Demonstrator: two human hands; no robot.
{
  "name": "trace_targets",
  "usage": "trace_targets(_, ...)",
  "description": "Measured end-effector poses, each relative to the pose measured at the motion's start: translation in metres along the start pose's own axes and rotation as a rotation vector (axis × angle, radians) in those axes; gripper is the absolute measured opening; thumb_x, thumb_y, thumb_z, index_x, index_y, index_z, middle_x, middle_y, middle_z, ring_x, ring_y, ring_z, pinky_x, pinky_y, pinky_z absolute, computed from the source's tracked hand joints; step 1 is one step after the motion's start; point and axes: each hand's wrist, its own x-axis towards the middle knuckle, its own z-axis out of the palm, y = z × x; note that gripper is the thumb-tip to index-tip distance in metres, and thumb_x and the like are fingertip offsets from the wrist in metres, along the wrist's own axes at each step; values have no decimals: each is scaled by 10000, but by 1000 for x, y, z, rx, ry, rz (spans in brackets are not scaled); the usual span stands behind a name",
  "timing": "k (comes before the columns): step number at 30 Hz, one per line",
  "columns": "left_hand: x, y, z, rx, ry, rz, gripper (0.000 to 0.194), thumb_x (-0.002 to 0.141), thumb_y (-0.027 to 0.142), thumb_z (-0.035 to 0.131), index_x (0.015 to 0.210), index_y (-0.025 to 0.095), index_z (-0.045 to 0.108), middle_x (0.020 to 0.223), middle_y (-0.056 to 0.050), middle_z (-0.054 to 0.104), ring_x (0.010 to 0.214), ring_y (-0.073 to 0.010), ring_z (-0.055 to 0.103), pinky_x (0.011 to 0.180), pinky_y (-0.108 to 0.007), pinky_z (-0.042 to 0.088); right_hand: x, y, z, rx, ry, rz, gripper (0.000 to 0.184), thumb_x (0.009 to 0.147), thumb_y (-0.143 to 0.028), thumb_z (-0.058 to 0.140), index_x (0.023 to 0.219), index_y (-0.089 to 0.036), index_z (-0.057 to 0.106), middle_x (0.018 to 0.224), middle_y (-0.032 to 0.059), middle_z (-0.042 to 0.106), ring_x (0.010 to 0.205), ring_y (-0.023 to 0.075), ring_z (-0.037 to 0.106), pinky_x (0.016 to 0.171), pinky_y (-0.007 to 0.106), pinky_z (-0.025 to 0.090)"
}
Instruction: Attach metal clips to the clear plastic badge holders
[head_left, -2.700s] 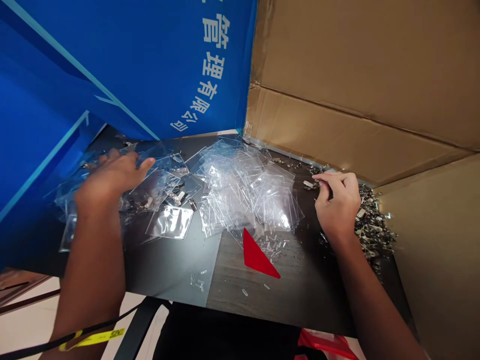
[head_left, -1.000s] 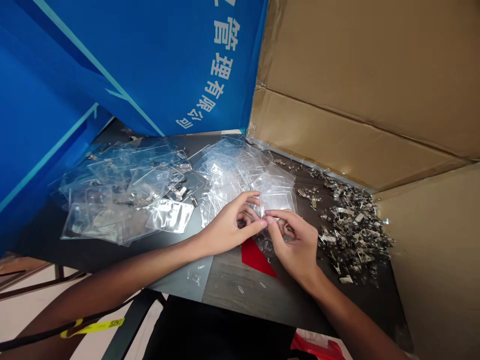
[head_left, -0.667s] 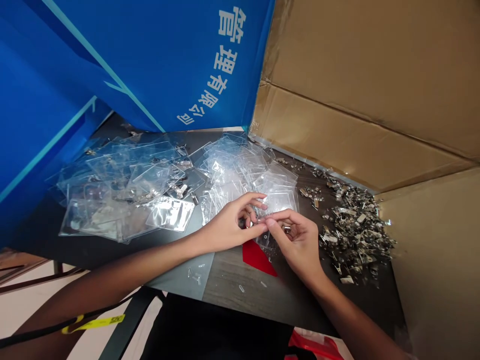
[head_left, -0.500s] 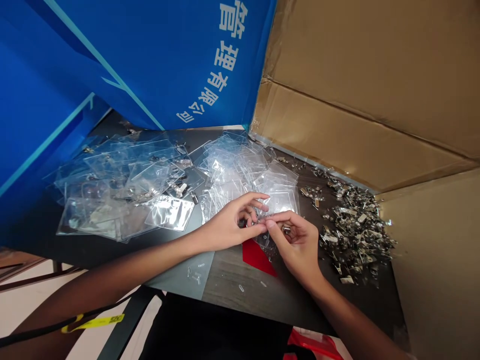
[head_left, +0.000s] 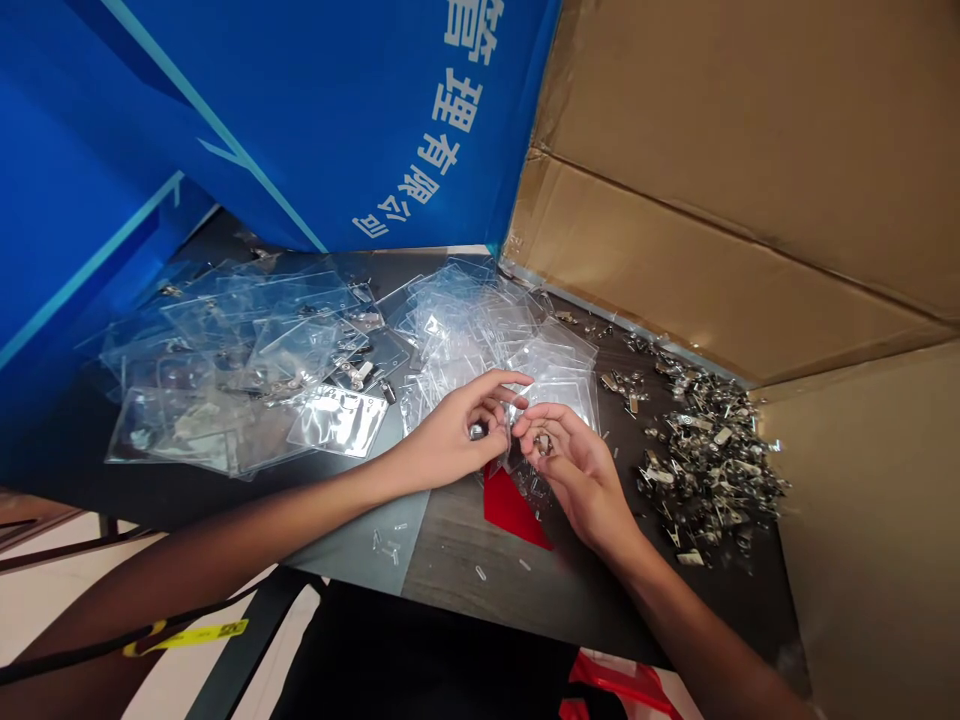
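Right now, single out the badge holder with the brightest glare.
The flat clear badge holder at the front of the left pile of holders, beside the left hand: its face glares silver, while the others stay mostly see-through.

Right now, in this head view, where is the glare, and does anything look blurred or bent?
In the head view, glare whitens the plastic sleeve beside the left hand; the metal clips turn slightly soft at their right edge; the wide lens makes the cardboard and blue panel appear to lean.
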Motion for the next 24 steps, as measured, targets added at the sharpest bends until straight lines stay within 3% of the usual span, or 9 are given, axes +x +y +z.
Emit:
trace_targets(4,2,-2,-1,-3,27,-2,536,920,206,701,1435,201,552,1128,-60,701,839,-144,622,813,-318,517,5,9,0,200,23,84,278,839,-149,745,1091,-256,795,1001,35,731,856,176,612,770,301,526)
trace_targets(8,3,-4,1,-21,62,-17,490,892,211,721,1350,193,547,1035,-27,672,897,-165,650,890,-338,526,5,13,1,249,33,111,209,911,-247,812,1119,-258,824,1025,45,744,943,193,657,920,341,561)
trace_targets(12,5,-5,1,-14,79,-90,462,837,240,740,1267,176,586,982,-11,626,900,-175,647,891,-354,532,7,12,-3,320,86,170,346,762,-157,836,1094,-256,830,1080,53,761,1088,230,692,1110,406,548)
trace_targets(15,6,-4,0,1,87,-152,455,824,267,743,1244,161,604,973,-9,605,893,-175,636,863,-350,527,9,10,-6,341,101,191,415,679,-102,832,1062,-261,830,1082,38,752,1087,224,699,1175,423,531)
trace_targets(20,7,-6,-2,5,90,-161,423,825,257,742,1215,170,601,956,-12,645,902,-186,666,876,-363,530,10,10,-6,293,115,117,214,766,-248,951,947,-275,839,1078,32,765,1125,223,728,1214,432,530)
trace_targets(24,7,-8,-2,16,91,-162,414,833,264,741,1212,171,601,941,-12,663,912,-197,681,866,-366,532,8,14,-6,245,123,105,205,791,-332,987,948,-295,859,1133,36,826,1227,234,745,1218,423,535)
